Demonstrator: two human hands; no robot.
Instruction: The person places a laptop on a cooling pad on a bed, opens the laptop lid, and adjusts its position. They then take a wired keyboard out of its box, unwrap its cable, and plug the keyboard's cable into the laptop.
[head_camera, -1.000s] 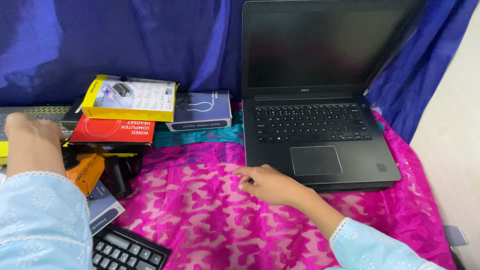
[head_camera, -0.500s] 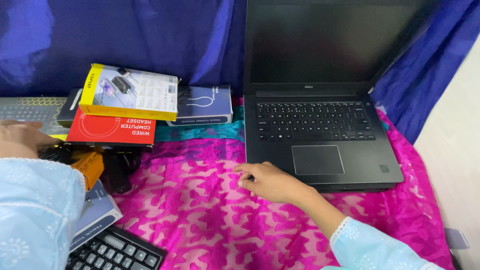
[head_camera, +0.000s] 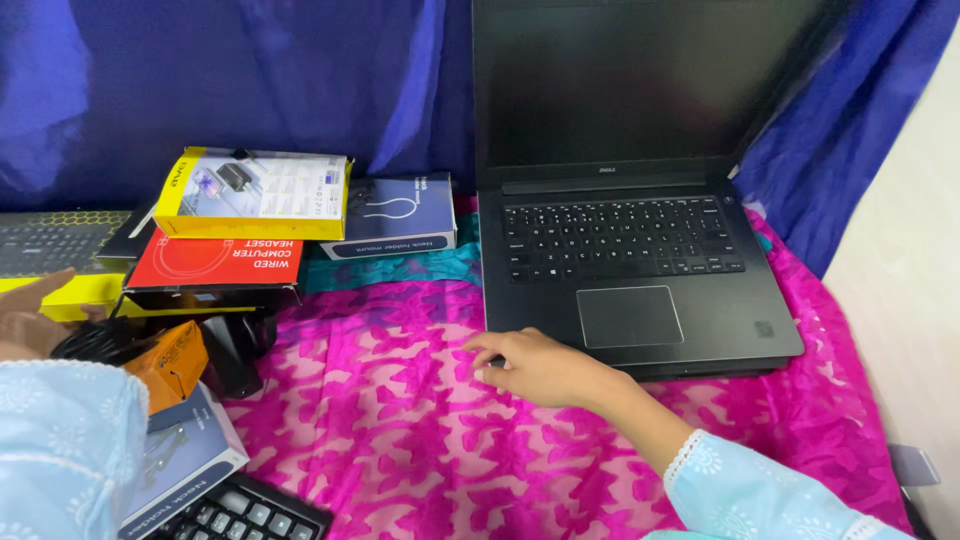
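My right hand (head_camera: 537, 367) rests palm down on the pink patterned cloth (head_camera: 400, 420), its fingertips at the front left corner of an open black laptop (head_camera: 630, 240) with a dark screen. It holds nothing. My left hand (head_camera: 30, 315) is at the far left edge, partly cut off by my pale blue sleeve, next to a yellow box edge (head_camera: 60, 293) and black cables (head_camera: 95, 340). Whether it grips anything is hidden. A small orange box (head_camera: 170, 362) lies just right of it.
A stack of boxes sits left of the laptop: a yellow-and-white box (head_camera: 255, 192) on a red box (head_camera: 215, 262), with a dark blue box (head_camera: 395, 215) beside them. A keyboard (head_camera: 245, 512) and a blue-white box (head_camera: 175, 460) lie at the lower left. Blue curtain (head_camera: 250, 80) hangs behind.
My left hand has slid down and left toward the frame edge, away from the red box. The view has shifted slightly. My right hand stays at the laptop's front corner.
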